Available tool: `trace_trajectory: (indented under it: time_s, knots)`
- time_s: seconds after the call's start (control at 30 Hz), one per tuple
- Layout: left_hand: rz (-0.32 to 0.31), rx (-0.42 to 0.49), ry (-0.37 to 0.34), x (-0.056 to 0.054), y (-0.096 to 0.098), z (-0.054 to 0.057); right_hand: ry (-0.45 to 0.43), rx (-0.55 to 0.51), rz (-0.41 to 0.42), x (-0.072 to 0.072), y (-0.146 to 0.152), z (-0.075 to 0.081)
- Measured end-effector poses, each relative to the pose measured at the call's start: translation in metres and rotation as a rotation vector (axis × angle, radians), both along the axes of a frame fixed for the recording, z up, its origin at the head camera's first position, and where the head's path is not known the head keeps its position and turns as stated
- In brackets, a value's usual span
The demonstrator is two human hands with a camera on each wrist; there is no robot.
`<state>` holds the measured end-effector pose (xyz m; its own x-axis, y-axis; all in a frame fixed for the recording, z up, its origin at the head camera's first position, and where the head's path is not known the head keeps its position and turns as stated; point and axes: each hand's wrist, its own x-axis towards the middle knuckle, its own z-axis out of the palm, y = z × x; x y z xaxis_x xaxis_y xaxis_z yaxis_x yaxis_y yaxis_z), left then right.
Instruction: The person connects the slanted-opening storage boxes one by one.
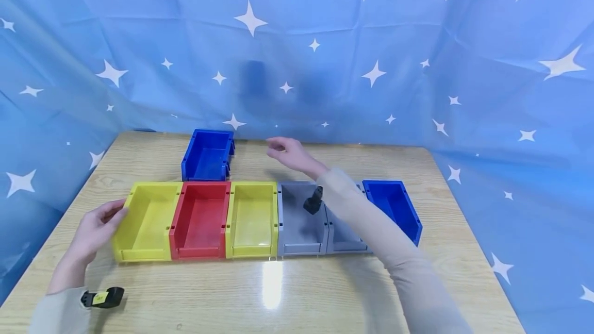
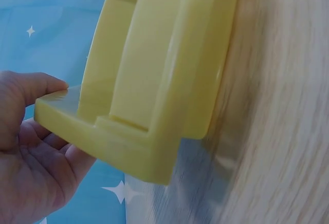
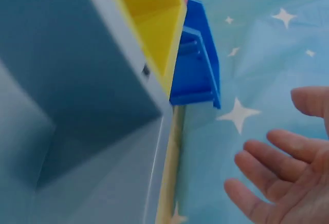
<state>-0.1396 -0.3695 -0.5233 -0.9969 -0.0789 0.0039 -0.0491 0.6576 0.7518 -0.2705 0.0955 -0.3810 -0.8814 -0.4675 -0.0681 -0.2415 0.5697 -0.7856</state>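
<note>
My left hand (image 1: 96, 228) grips the side wall of the leftmost yellow bin (image 1: 147, 223). In the left wrist view the bin's edge (image 2: 92, 136) lies between one digit on its upper side and the other fingers (image 2: 77, 162) beneath. My right hand (image 1: 293, 154) is in the air behind the row of bins, holding nothing. The right wrist view shows its fingers (image 3: 275, 165) loosely spread, apart from the grey bin (image 3: 92, 111). Left of that hand, a blue bin (image 1: 207, 156) stands behind the row.
Rightward from the yellow bin, the row continues with a red bin (image 1: 202, 220), another yellow bin (image 1: 253, 218), two grey bins (image 1: 297, 220) and a blue bin (image 1: 394, 210) at the end. All stand on a wooden table (image 1: 204, 298) before a blue starred curtain (image 1: 297, 40).
</note>
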Motion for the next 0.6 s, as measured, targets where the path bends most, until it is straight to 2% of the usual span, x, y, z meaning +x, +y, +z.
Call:
trace_trajectory:
  time_s: [0.2, 0.33, 0.47, 0.6]
  knots:
    - [0.037, -0.002, -0.012, 0.005, -0.003, 0.008, -0.095, -0.029, -0.03, -0.009, -0.031, -0.006]
    - [0.07, 0.0, -0.015, 0.007, -0.007, 0.009, -0.155, -0.049, -0.042, -0.012, -0.049, -0.008]
    - [0.078, -0.001, -0.012, 0.008, -0.012, 0.009, -0.217, -0.105, -0.064, -0.017, -0.068, -0.012]
    - [0.065, 0.003, -0.004, 0.009, -0.016, 0.011, -0.272, -0.168, -0.138, -0.017, -0.089, -0.016]
